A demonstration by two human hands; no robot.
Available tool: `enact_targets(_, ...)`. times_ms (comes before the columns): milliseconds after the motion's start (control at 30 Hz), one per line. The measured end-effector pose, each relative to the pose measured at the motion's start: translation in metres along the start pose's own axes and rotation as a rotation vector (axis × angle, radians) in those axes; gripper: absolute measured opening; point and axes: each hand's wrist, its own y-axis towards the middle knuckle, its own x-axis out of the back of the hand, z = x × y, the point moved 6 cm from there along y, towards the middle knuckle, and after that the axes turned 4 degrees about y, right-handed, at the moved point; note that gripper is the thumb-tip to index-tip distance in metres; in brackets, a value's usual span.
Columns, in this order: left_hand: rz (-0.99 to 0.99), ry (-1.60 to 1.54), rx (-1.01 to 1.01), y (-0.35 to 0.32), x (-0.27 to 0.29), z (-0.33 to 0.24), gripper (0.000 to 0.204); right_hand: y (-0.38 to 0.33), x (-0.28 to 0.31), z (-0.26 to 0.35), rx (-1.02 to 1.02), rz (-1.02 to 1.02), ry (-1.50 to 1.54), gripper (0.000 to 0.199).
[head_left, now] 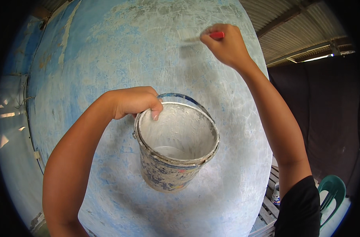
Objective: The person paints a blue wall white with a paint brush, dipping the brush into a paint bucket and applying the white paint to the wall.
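My left hand is closed over the left rim of a paint-stained bucket, its thumb hooked inside. A little whitish paint lies at the bottom, and white smears coat the inner wall. The bucket's dark handle rests up along the far side of the rim. Higher and to the right, my right hand is wrapped round a paintbrush with a red handle. The blurred brush head points left at the wall, whose worn blue surface carries a patchy whitish coat. Whether the bristles touch it I cannot tell.
To the right hangs a dark curtain beneath a corrugated roof. A green plastic chair stands at the lower right, near a slatted bench with a small can. A cable runs down at the left.
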Motion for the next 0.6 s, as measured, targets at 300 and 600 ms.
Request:
enact_targets(300, -0.009, 0.029, 0.035, -0.005, 0.007, 0.017, 0.025, -0.034, -0.003, -0.014, 0.002, 0.173, -0.025, 0.018)
enact_targets(600, -0.058, 0.031, -0.003, -0.004, 0.001, 0.028, 0.02, 0.002, 0.025, -0.023, -0.071, -0.059, 0.014, 0.02)
